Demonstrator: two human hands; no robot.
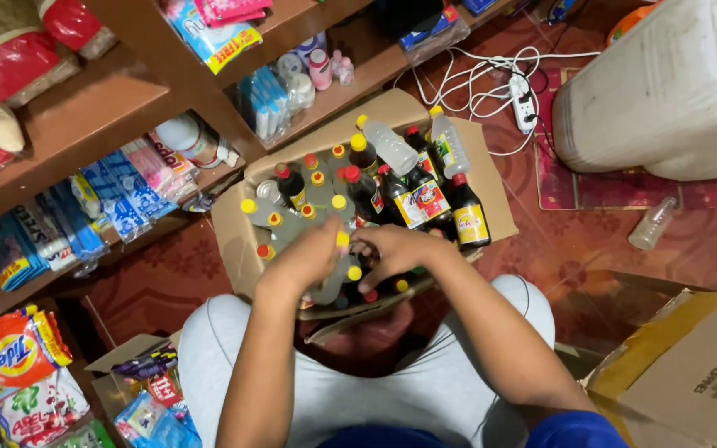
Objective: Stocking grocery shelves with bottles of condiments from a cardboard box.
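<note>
An open cardboard box sits on the floor in front of my knees, packed with several small bottles: dark ones with red caps and clear ones with yellow caps. My left hand is wrapped around a clear yellow-capped bottle at the box's near edge. My right hand reaches in beside it, fingers curled among the caps; what it grips is hidden.
Wooden shelves at the left and top hold sachets, packets and small bottles. A large white jerrycan stands at the upper right, a power strip with white cables beside it. A loose clear bottle lies on the floor. Another cardboard box is at the lower right, detergent packs at the lower left.
</note>
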